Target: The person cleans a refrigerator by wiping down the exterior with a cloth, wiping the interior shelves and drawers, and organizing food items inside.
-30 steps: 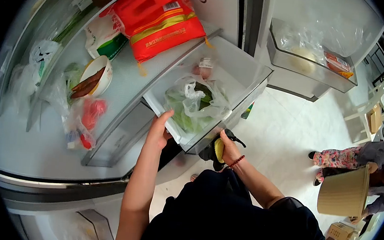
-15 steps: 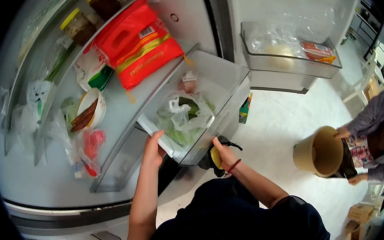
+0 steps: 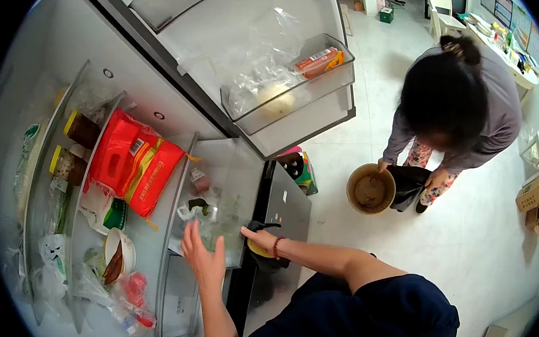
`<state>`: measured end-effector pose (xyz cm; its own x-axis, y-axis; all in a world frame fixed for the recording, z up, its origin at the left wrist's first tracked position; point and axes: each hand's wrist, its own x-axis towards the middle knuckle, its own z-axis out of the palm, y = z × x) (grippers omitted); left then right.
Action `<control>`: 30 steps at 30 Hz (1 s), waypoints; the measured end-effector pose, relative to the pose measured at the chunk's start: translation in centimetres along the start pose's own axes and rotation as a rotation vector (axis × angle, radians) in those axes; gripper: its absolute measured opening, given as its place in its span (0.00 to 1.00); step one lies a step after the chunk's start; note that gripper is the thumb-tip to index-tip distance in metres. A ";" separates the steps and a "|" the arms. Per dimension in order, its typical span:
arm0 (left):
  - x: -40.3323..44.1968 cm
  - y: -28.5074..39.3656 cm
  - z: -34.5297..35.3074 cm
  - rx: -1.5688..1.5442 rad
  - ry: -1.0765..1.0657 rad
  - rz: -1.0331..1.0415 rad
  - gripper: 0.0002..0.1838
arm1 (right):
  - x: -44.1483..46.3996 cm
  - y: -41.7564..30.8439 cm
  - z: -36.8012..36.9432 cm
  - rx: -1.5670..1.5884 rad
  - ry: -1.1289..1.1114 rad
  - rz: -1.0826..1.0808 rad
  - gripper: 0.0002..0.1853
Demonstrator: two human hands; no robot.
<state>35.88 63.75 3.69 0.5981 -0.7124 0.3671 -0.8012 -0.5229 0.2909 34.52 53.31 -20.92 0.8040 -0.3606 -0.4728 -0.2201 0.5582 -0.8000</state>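
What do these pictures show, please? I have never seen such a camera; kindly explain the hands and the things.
There is no machine: these are a person's bare hands, seen by one camera worn on the head, looking forward and down. In front is an open refrigerator; its shelf carries a red bag and a bowl. The left hand, fingers spread, seems over a clear drawer. The right hand holds a black-and-yellow thing I cannot identify. At right, another person grasps a bin.

Smooth, glossy plastic drawer [image 3: 233, 164]
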 end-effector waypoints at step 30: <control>2.9 -10.3 10.9 0.612 -0.109 -0.193 0.29 | -12.6 4.7 -8.6 0.366 -0.245 0.065 0.23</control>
<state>45.69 62.01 -7.90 0.7532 -0.6052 0.2578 -0.5625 -0.7957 -0.2246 18.67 54.05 -21.88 0.9119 -0.1526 -0.3810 -0.1000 0.8178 -0.5667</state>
